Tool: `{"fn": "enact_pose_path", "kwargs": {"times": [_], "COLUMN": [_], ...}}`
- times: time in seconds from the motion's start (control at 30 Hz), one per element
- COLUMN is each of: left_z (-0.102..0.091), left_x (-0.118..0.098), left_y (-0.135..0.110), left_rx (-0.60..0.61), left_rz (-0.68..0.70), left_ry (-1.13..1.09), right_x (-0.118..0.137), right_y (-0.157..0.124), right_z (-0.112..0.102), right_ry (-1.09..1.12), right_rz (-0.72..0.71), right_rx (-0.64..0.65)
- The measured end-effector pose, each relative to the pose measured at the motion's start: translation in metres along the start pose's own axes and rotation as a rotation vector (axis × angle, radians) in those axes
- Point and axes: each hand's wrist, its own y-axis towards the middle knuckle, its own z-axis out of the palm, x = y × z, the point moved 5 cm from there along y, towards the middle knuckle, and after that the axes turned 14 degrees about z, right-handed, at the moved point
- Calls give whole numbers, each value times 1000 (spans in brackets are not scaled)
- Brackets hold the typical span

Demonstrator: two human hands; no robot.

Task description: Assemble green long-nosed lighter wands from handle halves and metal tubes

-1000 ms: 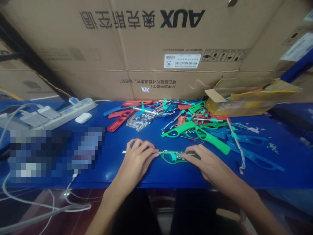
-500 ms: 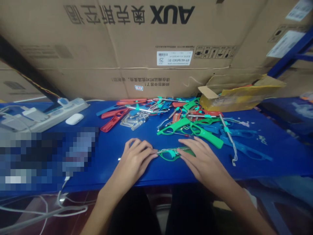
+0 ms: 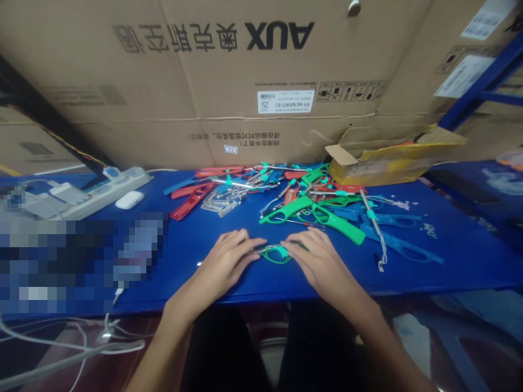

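Observation:
Between my hands, low over the blue tabletop, lies a green utility lighter casing (image 3: 278, 261) with a teal trigger and a metal rod with thin wires set in it. My left hand (image 3: 227, 255) pinches the rod end between thumb and fingers. My right hand (image 3: 315, 256) is closed around the handle end, which its fingers mostly hide. Just beyond are loose green casing halves (image 3: 342, 224) and a thin screwdriver-like tool (image 3: 295, 221). A metal rod with teal trigger and wires (image 3: 371, 211) lies on the right, beside blue casing halves (image 3: 402, 246).
Red casing halves (image 3: 191, 201) and clear plastic tubes (image 3: 223, 204) lie at the back left. An opened carton with yellow tape (image 3: 379, 167) stands at back right, before a big cardboard box (image 3: 204, 81). On the left are a power strip (image 3: 110, 190), a white case (image 3: 129, 200) and cables.
Both hands have drawn closer together on the casing, my right hand shifting left and my left thumb and fingers further over the rod end. The view has shifted slightly.

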Motion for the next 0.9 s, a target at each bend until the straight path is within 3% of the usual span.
{"fn": "enact_pose_path", "kwargs": {"times": [0.43, 0.9], "left_z": [-10, -11], "left_x": [-4, -16], "left_y": [13, 13], "left_rx": [144, 175], "left_rz": [62, 54], "left_ry": [-101, 113], "right_x": [-5, -6], "right_y": [-2, -1], "right_z": [8, 10], "right_ry": [9, 50], "right_rz": [-4, 31], "right_rx": [-27, 0]}}
